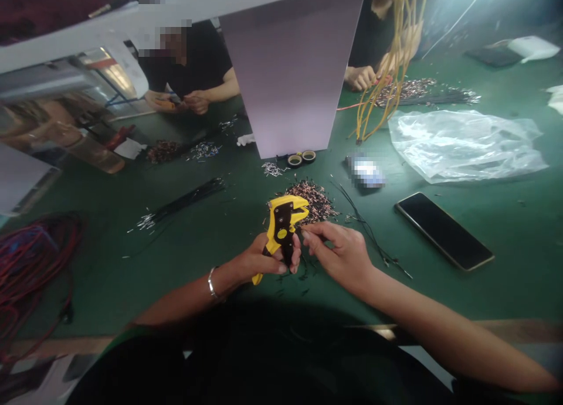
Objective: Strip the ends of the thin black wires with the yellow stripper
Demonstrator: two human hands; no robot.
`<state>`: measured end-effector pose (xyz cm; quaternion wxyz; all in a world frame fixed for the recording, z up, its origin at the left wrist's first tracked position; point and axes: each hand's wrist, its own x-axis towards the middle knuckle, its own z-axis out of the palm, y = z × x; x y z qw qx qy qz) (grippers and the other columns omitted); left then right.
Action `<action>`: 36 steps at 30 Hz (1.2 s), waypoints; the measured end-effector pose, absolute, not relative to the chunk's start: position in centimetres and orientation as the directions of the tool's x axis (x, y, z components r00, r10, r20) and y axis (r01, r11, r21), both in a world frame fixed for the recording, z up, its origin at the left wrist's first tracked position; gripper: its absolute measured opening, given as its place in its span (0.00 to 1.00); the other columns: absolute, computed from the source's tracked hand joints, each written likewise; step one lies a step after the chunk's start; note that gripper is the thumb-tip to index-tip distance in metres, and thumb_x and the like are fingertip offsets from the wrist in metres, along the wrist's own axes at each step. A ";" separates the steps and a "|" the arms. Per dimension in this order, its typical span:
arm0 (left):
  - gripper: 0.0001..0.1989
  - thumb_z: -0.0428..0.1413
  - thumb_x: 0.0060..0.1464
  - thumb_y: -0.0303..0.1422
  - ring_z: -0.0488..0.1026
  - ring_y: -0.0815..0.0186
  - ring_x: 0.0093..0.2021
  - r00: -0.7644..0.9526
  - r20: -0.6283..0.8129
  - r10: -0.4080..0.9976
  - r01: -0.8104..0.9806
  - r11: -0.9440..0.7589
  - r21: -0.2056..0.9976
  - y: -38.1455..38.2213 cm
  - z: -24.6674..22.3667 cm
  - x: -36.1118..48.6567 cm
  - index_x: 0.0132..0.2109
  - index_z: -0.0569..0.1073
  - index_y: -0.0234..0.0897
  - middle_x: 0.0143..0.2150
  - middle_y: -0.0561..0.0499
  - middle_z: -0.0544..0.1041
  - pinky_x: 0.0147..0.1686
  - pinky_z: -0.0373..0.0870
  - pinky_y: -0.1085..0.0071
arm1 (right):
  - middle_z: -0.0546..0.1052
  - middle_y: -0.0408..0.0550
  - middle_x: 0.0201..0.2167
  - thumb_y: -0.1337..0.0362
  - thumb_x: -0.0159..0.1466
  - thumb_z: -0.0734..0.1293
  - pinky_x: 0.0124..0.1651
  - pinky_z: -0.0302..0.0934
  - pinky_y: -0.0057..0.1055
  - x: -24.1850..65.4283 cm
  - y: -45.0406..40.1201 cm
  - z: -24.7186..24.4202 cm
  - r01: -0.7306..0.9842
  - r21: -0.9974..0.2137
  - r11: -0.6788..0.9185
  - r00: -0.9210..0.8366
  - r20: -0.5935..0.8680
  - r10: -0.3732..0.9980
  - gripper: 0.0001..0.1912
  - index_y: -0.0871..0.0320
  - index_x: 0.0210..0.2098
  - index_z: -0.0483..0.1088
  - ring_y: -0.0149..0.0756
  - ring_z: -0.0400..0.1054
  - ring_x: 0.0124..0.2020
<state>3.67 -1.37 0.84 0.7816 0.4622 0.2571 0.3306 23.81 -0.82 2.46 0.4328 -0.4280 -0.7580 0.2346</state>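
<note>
My left hand [272,255] is closed around the handles of a yellow and black wire stripper [281,220], its jaws pointing up and to the right. Just right of the tool, my right hand [341,252] has its thumb and forefinger pinched together near the jaws. Whatever lies between those fingertips is too small to make out. Behind the stripper is a heap of small copper-coloured and black pieces [319,203], partly covered by the tool. Several thin black wires [365,226] lie on the green table beyond my right hand.
A bundle of black wires [189,198] lies to the left, with red cable coils [35,264] at the far left. Right are a phone [444,230] and a clear plastic bag [466,144]. Tape rolls [294,159] sit by a pale upright panel [290,71]. Two people work across the table.
</note>
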 end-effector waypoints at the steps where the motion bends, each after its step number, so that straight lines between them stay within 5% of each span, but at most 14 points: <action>1: 0.19 0.63 0.43 0.27 0.72 0.62 0.35 0.648 -0.097 0.756 -0.276 0.352 0.894 -1.4 0.9 3.7 0.45 0.72 0.32 0.35 0.47 0.74 0.38 0.69 0.64 | 0.81 0.45 0.26 0.68 0.65 0.62 0.32 0.67 0.27 23.8 -0.8 2.4 0.448 -0.710 0.543 -0.265 0.474 0.840 0.09 0.58 0.33 0.75 0.32 0.76 0.26; 24: 0.07 0.61 0.47 0.30 0.71 0.63 0.33 0.613 -0.106 0.783 -0.045 0.168 0.985 -1.4 1.0 3.9 0.34 0.73 0.31 0.30 0.47 0.74 0.37 0.69 0.65 | 0.76 0.44 0.23 0.70 0.69 0.59 0.29 0.64 0.27 23.3 -1.0 1.9 0.423 -0.597 0.681 -0.402 0.550 0.732 0.11 0.57 0.31 0.68 0.30 0.70 0.22; 36: 0.10 0.60 0.54 0.35 0.71 0.66 0.30 0.550 -0.044 0.834 -0.018 0.064 0.998 -1.8 0.8 4.3 0.33 0.71 0.32 0.27 0.49 0.73 0.34 0.70 0.67 | 0.75 0.46 0.23 0.69 0.69 0.58 0.30 0.62 0.29 23.2 -0.9 1.5 0.429 -0.556 0.712 -0.434 0.564 0.702 0.11 0.59 0.32 0.68 0.33 0.71 0.24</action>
